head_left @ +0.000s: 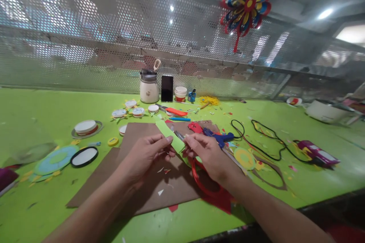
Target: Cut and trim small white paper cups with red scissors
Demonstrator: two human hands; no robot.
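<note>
A light green paper strip (165,129) slants away from me between my two hands. My left hand (148,152) pinches its left edge between thumb and fingers. At the strip's near right end is my right hand (208,155), its thumb and fingertips closed on the paper. Red-handled scissors (196,176) pass beneath my right hand, with metal blades showing just beyond the strip; whether that hand touches them I cannot tell. Under both hands lies a brown cardboard sheet (137,133) with small paper scraps on it.
Right of my hands are a blue glue gun (221,136), a black cord (273,136) and a purple box-shaped device (316,153). Behind stand a white jar (149,90), a phone (167,88) and an orange cutter knife (176,112). Paper flowers (58,157) and lids lie left.
</note>
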